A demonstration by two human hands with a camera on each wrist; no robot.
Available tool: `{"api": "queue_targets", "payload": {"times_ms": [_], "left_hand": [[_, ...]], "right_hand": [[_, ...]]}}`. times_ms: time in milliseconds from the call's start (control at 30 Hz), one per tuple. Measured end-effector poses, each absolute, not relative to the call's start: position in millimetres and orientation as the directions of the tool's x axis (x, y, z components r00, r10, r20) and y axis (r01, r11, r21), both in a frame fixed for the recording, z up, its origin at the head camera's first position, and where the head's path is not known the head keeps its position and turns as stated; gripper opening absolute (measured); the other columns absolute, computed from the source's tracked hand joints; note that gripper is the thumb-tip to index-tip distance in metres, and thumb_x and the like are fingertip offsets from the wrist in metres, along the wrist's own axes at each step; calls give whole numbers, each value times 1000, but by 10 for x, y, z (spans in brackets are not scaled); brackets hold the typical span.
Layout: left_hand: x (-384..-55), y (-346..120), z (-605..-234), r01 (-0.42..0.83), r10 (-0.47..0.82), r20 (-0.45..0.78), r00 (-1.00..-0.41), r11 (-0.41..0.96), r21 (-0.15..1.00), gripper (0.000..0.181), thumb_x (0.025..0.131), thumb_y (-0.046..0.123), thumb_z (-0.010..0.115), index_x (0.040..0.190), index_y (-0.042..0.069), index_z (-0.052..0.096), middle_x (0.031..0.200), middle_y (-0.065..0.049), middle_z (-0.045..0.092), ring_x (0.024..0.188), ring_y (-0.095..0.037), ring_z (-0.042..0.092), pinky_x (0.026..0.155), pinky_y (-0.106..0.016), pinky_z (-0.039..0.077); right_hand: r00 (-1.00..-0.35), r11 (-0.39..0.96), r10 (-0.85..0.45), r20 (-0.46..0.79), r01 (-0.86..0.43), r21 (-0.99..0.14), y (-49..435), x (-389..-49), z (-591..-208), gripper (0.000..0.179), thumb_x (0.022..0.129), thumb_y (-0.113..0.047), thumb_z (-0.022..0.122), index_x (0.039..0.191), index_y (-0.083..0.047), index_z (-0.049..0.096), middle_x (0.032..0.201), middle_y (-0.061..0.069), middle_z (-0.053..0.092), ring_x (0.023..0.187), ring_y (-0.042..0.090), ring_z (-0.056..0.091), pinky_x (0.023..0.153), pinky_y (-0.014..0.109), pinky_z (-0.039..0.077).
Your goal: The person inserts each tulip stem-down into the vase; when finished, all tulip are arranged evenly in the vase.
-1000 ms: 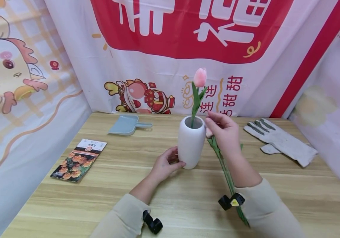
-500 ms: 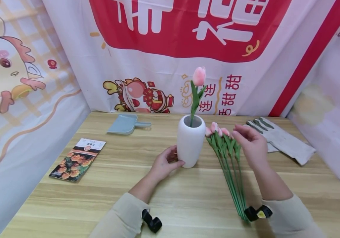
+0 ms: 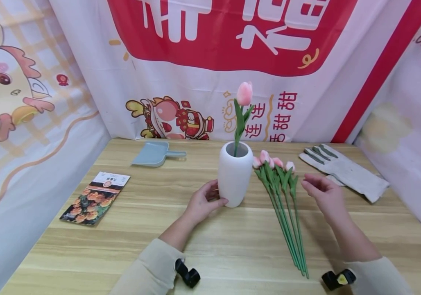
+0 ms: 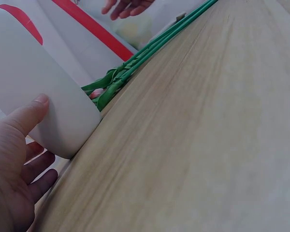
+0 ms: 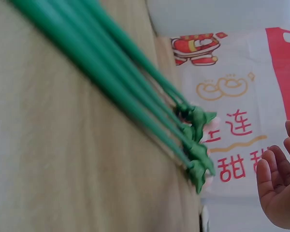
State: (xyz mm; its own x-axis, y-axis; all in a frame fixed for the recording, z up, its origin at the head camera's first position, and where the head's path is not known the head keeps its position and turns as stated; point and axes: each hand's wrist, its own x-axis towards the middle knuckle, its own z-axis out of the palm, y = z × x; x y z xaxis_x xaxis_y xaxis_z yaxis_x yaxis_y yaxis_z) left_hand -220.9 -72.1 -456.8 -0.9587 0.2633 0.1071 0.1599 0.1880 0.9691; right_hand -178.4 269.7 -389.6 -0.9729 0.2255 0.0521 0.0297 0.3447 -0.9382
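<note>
A white vase (image 3: pixel 235 176) stands upright on the table, with one pink tulip (image 3: pixel 245 94) rising from its mouth. My left hand (image 3: pixel 202 205) grips the vase low on its left side, the thumb across the front and the fingers behind; in the left wrist view the thumb (image 4: pixel 31 113) presses the white wall. Several more pink tulips (image 3: pixel 282 196) lie to the right of the vase, blooms away from me and green stems towards me. Right of them my right hand (image 3: pixel 326 196) hovers with loosely bent fingers, holding nothing.
A pale blue dustpan (image 3: pixel 152 154) lies at the back left, and a flower seed packet (image 3: pixel 95 198) nearer on the left. White work gloves (image 3: pixel 347 170) with dark green fingertips rest at the back right. A printed cloth (image 3: pixel 181 78) hangs behind the table (image 3: pixel 232 254).
My right hand has moved right and towards me, from beside the vase's mouth to right of the lying tulips, uncovering them. The left hand keeps its hold on the vase.
</note>
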Motion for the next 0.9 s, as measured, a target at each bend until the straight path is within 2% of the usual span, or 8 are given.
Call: {"api": "queue_targets", "payload": {"times_ms": [233,400,633,900], "left_hand": [[-2209,-725,-4558,163,262,111,-959,186,969,60,82,14,80,136,11,55,130,-15,64,117,-32,63,104,-45,50],[-2206,-730,-4554,169,260,117,-958,184,968,60,82,15,80,136,11,55,130,-15,64,117,-32,63,104,-45,50],[-2197,-729,-4559,156,257,106,-960,183,971,59,82,16,80,135,12,56,130,-15,64,117,-32,63,105,-46,50],[-2209,-726,-4574,149,258,99,-961,183,972,60,82,16,80,136,12,55,130,-15,63,117,-31,63,105,-46,49]], "right_hand": [[-988,450,144,-47,108,-886,2821,-1769,-4060,61,94,-40,64,136,2,51,92,-32,57,87,-12,54,75,13,53],[-989,447,98,-113,145,-882,2870,-1778,-4175,57,96,-32,63,137,4,49,95,-23,60,86,-6,57,74,17,54],[-978,460,61,-200,205,-864,2858,-1790,-4315,52,94,-22,66,134,7,51,100,-3,66,79,3,62,70,23,58],[-972,547,51,-231,221,-808,2816,-1788,-4360,50,90,-21,70,127,9,56,99,6,70,79,8,61,66,26,56]]}}
